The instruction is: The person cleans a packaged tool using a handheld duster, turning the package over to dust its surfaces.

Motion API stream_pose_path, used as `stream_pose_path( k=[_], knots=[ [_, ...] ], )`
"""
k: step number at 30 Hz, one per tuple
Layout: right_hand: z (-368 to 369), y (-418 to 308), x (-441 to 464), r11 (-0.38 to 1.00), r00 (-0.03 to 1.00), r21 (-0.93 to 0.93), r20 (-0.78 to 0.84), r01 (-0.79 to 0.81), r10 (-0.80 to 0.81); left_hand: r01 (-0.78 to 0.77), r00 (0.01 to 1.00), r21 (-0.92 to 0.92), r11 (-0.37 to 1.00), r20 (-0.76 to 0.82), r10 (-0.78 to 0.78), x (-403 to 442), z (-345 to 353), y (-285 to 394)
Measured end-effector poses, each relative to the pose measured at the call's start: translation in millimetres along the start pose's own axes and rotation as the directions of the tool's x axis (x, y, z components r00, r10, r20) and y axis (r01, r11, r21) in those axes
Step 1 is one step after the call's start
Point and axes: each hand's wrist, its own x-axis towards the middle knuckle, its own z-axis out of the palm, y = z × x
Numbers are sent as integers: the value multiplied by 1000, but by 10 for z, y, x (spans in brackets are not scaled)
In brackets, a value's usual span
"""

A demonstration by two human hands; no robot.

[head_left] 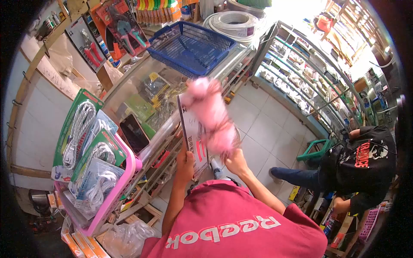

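Running diagonally across the left half, the glass display counter [160, 136] contains small packaged goods, mostly obscured by glare. The maroon shirt [234, 213] of the wearer fills the bottom edge, is cut off there, and reads "Reebok", upside down. At right, a second person [361, 165] is partly in view; the red lettering on the black top is only partly legible. A blue basket [176, 64] rests on the counter top. A pink basket [111, 198], at lower left, holds packs of white cord [102, 150]; their labels are too small to read.

The pink fluffy duster [215, 112] is motion-blurred, located ahead of the wearer, and covers part of the packaged card [190, 131]. The card shows red printing; its text is not clearly legible. The right hand [235, 162] is closed in a fist at the duster's lower end; the handle is concealed. The left hand [186, 165] is closed on the card's lower edge, fingers partly hidden.
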Motion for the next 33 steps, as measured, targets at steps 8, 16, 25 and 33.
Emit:
stream_pose_path(
  k=[8, 16, 25, 33],
  knots=[
    [19, -36, -33, 993, 993, 16, 0, 120, -120, -7, 1000, 45, 999, 25, 6, -4, -77, -56],
    [-32, -95, -15, 997, 1000, -82, 14, 4, -2, 50, 999, 101, 994, -22, -48, -56, -134, 8],
    [234, 90, -24, 962, 965, -77, 38, 264, -261, -163, 980, 368, 915, -44, 192, -143, -243, -93],
    [124, -305, -136, 977, 977, -73, 93, 201, -194, 134, 986, 115, 984, -118, -121, -361, -630, -864]
  ],
)
